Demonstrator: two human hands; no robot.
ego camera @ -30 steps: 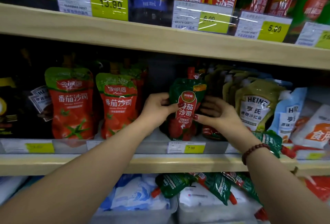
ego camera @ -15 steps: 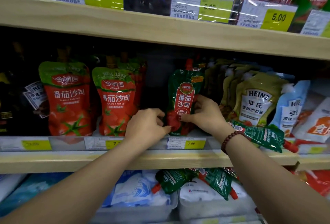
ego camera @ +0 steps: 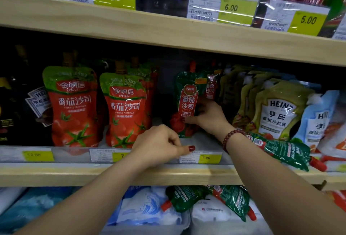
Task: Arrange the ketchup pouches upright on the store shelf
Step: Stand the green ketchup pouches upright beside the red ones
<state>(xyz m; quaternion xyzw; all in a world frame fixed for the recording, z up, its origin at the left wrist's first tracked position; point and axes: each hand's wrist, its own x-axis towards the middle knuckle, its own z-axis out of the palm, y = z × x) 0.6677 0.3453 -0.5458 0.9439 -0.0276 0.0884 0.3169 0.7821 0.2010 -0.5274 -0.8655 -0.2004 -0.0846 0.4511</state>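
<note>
green ketchup pouch (ego camera: 185, 101) stands upright mid-shelf near centre, with a second one just behind it at 1 o'clock; right hand (ego camera: 207, 118) grips its lower side, thumb on the front, and left hand (ego camera: 159, 144) hangs at 7 o'clock of it by the price rail (ego camera: 204, 158), fingers loosely curled on nothing. left to do, i judge: flat pouch (ego camera: 284, 152) on the shelf lip at 4 o'clock and two fallen pouches (ego camera: 183, 197) on the lower shelf at 6. a bare gap sits at 9 o'clock before the red pouches (ego camera: 125, 109), heinz packs (ego camera: 277, 111) crowd 3 o'clock, and the upper board (ego camera: 131, 26) sits low.
</note>
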